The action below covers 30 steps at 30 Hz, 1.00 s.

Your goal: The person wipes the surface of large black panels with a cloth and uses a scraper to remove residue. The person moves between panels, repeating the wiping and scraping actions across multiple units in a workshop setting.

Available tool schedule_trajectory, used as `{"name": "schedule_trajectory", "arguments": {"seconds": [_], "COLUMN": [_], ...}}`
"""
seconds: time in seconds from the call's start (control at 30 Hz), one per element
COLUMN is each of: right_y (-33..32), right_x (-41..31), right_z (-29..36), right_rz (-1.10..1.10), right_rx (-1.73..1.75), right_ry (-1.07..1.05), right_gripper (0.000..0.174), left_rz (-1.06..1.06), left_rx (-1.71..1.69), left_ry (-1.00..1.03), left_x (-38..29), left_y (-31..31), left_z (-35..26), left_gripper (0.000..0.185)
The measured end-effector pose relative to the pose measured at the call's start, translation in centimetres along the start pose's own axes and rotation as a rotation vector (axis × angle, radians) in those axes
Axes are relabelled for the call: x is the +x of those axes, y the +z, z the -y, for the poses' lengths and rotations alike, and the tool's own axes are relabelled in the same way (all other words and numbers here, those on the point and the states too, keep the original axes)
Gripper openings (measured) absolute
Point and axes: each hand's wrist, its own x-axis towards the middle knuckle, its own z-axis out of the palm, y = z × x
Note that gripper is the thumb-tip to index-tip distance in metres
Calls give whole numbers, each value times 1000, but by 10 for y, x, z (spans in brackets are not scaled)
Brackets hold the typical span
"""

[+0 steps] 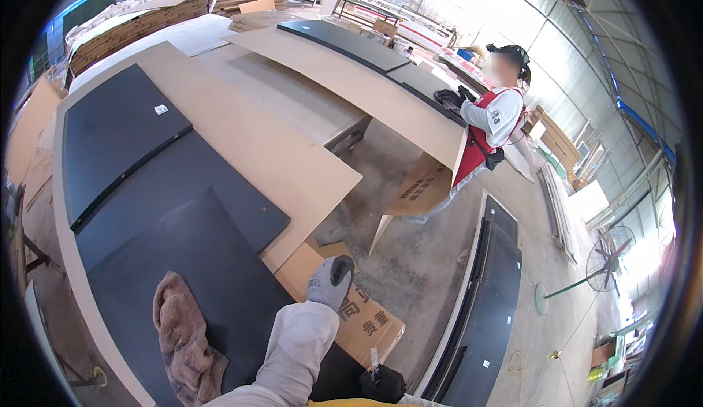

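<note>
My left hand [331, 282], in a grey glove with dark coating, is curled into a fist beyond the near edge of a black panel [181, 242]. Nothing shows in the fist. Below it lies a flattened cardboard carton [379, 324] with printed writing. At the bottom of the view, my right hand [384, 386] shows the black side of its glove. It is closed around a small pale ribbed strip-like object [374, 360], whose lower part is hidden. A crumpled brown cloth [184, 335] rests on the black panel, left of my left sleeve.
More black panels [126, 116] lie on cardboard [247, 149] ahead. Across a floor gap, a person [497, 99] in a red apron works at another panel-covered table [351, 50]. Dark panels [494, 275] stand low at right, near a pedestal fan [604, 264]. Stacked boards [121, 31] stand behind.
</note>
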Motion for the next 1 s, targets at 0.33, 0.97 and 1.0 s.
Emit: {"name": "schedule_trajectory", "arguments": {"seconds": [0.33,0.97,1.0], "right_y": [-8,-13,-13], "right_x": [1,4,4], "right_z": [-10,-15,-16], "right_rz": [299,452,461], "right_rx": [-51,-46,-44], "right_ry": [182,242,237], "right_gripper": [15,15,15], "left_rz": [-20,88,90], "left_rx": [-45,-79,-71], "left_ry": [11,-62,-60], "left_x": [2,3,2], "left_y": [-1,2,2], "left_z": [7,9,9], "left_gripper": [23,24,24]}}
